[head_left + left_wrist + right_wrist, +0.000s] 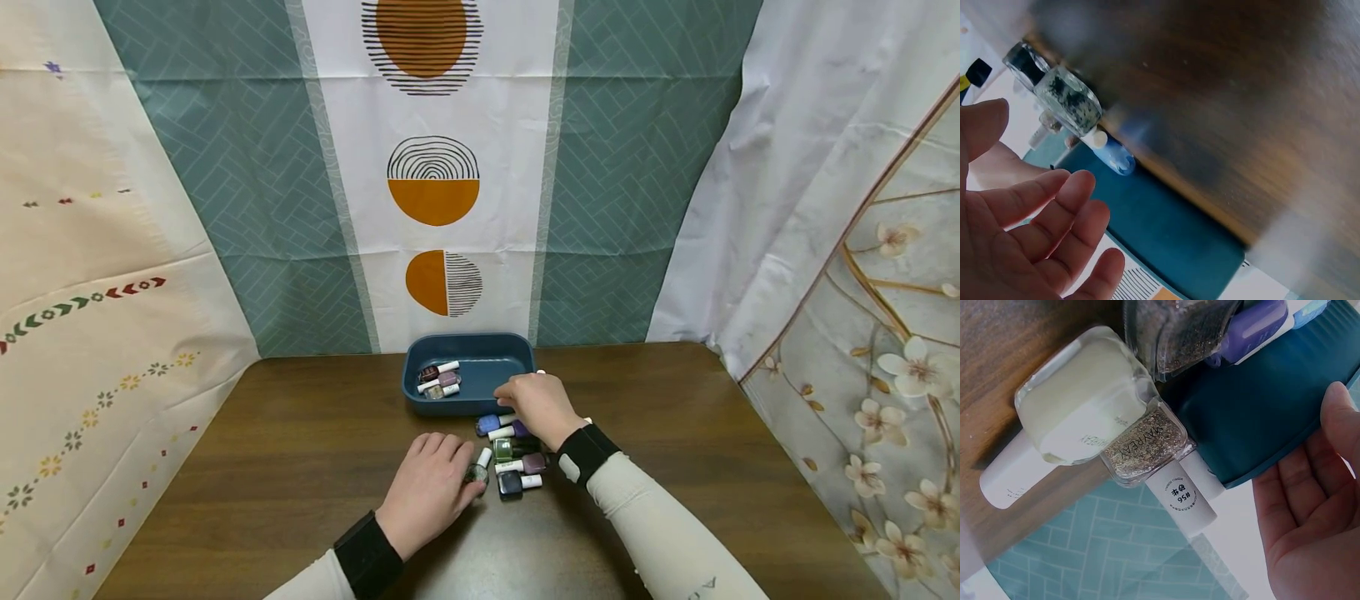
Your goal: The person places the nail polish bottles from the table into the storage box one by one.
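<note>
My left hand point(427, 487) lies at the table beside a clear nail polish bottle with dark flecks point(1069, 100). In the left wrist view its fingers are loosely bent, with a gap to the bottle. My right hand point(536, 404) grips the front right rim of a dark blue tray point(495, 375). Its thumb point(1338, 403) lies against the outer wall, and the other fingers pass behind the rim. Inside the tray, at its left end, lie several nail polish bottles, among them a mauve one point(448, 379).
In front of the tray lie several more bottles: blue point(487, 426), green point(502, 451), mauve point(534, 463) and dark grey point(510, 486). A pale bottle point(1085, 400) and a gold glitter one point(1147, 447) are by the tray's right end. A patterned curtain point(630, 208) hangs behind the table.
</note>
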{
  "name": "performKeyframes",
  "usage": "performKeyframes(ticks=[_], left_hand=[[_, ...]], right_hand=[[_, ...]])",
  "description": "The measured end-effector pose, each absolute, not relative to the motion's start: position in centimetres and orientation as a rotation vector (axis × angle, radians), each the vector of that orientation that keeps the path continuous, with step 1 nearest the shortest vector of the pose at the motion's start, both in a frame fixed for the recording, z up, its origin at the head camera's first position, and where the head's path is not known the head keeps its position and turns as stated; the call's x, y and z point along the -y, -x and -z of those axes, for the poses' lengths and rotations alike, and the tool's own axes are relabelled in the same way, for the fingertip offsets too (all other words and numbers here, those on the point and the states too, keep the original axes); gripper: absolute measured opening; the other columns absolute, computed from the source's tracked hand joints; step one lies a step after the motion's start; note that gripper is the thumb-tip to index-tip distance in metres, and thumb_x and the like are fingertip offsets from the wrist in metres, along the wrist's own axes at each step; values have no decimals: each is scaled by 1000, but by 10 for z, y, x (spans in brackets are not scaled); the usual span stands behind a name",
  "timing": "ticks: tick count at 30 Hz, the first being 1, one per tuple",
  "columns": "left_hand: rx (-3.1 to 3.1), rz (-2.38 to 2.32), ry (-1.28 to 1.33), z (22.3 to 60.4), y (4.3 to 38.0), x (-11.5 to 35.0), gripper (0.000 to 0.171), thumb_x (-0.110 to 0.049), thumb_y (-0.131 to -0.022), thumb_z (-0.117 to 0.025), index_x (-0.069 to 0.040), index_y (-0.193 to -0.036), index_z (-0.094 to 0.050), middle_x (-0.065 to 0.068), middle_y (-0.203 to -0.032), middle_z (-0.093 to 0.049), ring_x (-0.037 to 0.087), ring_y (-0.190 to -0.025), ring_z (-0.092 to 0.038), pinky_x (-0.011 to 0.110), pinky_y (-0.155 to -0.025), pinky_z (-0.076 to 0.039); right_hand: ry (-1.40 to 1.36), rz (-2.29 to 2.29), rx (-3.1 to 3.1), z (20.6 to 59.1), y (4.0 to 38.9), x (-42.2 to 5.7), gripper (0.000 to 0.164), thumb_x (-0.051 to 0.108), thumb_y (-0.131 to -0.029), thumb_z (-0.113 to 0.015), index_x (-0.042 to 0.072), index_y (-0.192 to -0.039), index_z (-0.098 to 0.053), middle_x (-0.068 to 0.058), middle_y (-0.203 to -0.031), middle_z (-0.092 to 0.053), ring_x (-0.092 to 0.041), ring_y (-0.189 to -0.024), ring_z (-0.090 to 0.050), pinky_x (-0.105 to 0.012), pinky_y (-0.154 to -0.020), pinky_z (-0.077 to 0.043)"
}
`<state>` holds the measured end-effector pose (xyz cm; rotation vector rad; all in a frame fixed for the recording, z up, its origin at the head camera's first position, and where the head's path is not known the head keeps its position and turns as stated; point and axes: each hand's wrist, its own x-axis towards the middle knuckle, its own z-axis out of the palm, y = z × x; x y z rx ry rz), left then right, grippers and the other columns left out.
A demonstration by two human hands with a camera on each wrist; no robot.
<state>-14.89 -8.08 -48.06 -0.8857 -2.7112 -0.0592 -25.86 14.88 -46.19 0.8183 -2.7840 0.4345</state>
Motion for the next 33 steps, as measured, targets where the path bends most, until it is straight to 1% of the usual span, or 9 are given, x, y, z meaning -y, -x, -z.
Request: performKeyframes(ticks=[8,16,22,33], left_hand=[[2677,12,872,485,147,76,50,-53,-101,-79,-11,-126,-74,6,-113,-73,27,-108,-68,52,-103,-53],[2754,-24,831,487,150,71,53,-56,-101,-78,-10,-127,-75,9,-115,-75,29,-109,-69,53,-104,-52],[2773,-43,817,489,150,69,55,-58,-100,-78,-10,-126,-75,9,-114,-75,30,-108,-68,54,-103,-52],[2762,-61,834,494,154,65,46,-56,-100,-78,-12,-113,-75,6,-106,-73,27,-105,-68,53,-101,-52]], right_hand=[[-825,-421,2766,462,258,-149,18,18,-103,-80,14,-119,-87,1,-104,-82,-20,-99,-78,-45,-88,-64],[-816,-424,2784,461,257,-149,18,17,-102,-80,15,-119,-87,1,-106,-82,-20,-101,-78,-44,-89,-64],[-794,-430,2794,462,258,-148,18,17,-102,-80,15,-119,-87,2,-107,-83,-19,-101,-78,-44,-90,-64],[-782,-456,2804,460,258,-147,17,17,-102,-80,16,-118,-87,1,-107,-83,-18,-101,-79,-43,-89,-64]])
